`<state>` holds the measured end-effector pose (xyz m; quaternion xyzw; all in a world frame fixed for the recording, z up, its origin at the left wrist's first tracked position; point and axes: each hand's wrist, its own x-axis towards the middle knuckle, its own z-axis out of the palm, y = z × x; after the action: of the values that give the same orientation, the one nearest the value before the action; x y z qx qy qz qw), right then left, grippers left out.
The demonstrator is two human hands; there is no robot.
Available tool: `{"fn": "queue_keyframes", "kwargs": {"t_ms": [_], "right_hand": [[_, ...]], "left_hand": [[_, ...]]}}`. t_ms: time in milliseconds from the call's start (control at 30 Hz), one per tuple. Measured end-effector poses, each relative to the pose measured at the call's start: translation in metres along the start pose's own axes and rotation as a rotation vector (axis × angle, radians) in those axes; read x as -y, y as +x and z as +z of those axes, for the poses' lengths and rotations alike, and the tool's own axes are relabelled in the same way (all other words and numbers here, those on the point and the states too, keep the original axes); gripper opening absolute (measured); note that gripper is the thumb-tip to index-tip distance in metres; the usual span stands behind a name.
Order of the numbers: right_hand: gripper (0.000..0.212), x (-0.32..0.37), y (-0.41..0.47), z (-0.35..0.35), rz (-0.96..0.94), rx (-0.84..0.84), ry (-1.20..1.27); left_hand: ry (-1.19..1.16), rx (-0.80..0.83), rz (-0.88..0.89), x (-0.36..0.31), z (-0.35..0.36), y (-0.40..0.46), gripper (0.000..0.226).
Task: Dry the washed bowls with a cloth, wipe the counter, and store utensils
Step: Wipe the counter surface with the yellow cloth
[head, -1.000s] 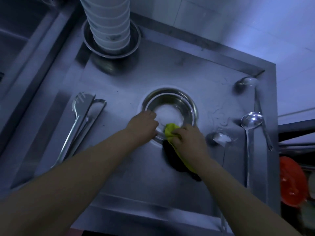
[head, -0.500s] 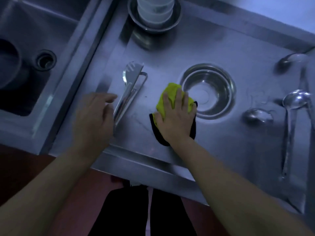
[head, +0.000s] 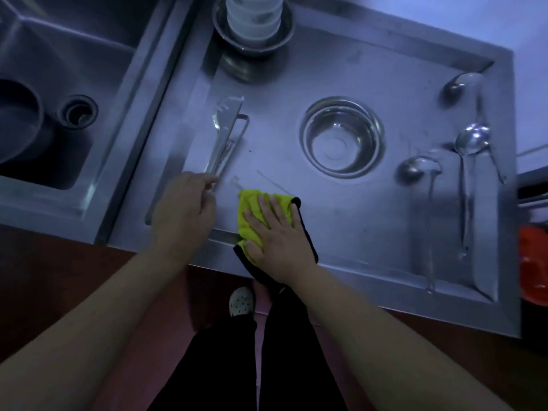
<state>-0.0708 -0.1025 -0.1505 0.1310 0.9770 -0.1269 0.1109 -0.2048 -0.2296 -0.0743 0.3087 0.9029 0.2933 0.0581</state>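
My right hand (head: pixel 278 232) presses flat, fingers straight, on a yellow and black cloth (head: pixel 252 209) at the front edge of the steel counter (head: pixel 364 226). My left hand (head: pixel 181 215) curls round the handle ends of a slotted spatula (head: pixel 226 123) and the tongs (head: pixel 241 132) lying beside it on the left. An empty steel bowl (head: pixel 310 143) stands upright mid-counter, apart from both hands. A stack of white bowls (head: pixel 253 16) sits in a steel dish at the back.
Three ladles lie on the right: one near the bowl (head: pixel 418 169), one further right (head: pixel 471 140), one at the back (head: pixel 462 84). A sink (head: pixel 74 63) with a dark pot (head: pixel 17 120) adjoins on the left. A red object (head: pixel 533 262) lies past the counter's right rim.
My right hand left the steel bowl and slid the cloth leftward and toward the front edge. My left hand let go of the bowl, moved left and closed on the utensil handles.
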Motion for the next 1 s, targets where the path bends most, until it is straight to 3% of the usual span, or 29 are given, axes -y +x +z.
{"fn": "queue_keyframes", "kwargs": {"t_ms": [200,333,500,700,867,1000], "right_hand": [[0.063,-0.078,-0.091,-0.011,0.242,-0.03,0.022],[0.063,-0.121,-0.131,-0.015,0.436,-0.057,-0.004],[0.068,-0.099,-0.116,-0.013,0.722,-0.032,-0.061],[0.062,-0.085,-0.108,-0.009,0.463,-0.067,0.107],[0.073,-0.14,-0.117,-0.008,0.55,-0.042,0.098],[0.082,-0.194,-0.104,-0.018,0.48,-0.003,0.059]], "left_hand": [[0.009,0.277,0.213,-0.047,0.045,-0.017,0.034],[-0.002,0.377,0.302,-0.072,0.062,-0.026,0.037],[-0.007,0.412,0.279,-0.084,0.071,-0.03,0.041],[-0.009,0.449,0.36,-0.112,0.085,-0.022,0.042],[0.001,0.455,0.361,-0.135,0.104,-0.01,0.043],[0.007,0.47,0.345,-0.156,0.126,-0.007,0.043]]}}
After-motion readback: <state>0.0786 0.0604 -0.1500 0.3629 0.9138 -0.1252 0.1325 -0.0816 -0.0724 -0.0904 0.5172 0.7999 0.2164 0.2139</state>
